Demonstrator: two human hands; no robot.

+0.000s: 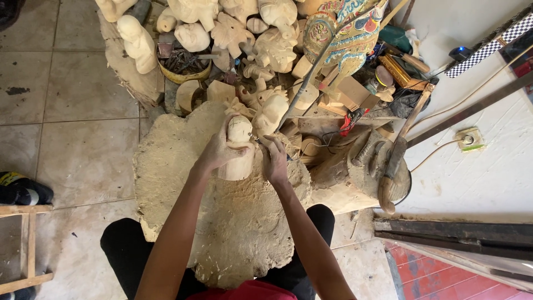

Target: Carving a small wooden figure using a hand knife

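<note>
Down on the big wooden block [222, 233], near its far edge, a pale wooden figure [240, 149] stands upright. The left hand [217, 151] is wrapped around the figure's left side, fingers closed on it to steady it. The right hand [273, 161] sits just beside the figure on the right, curled tight around a small carving tool [257, 141] whose tip meets the wood near the figure's upper part; the tool is mostly hidden by the fingers. Beyond the block lies a heap of unfinished carvings [233, 33] and a bowl of tools [184, 62]. Right of the block, a wooden mallet [397, 161] rests on a stump.
</note>
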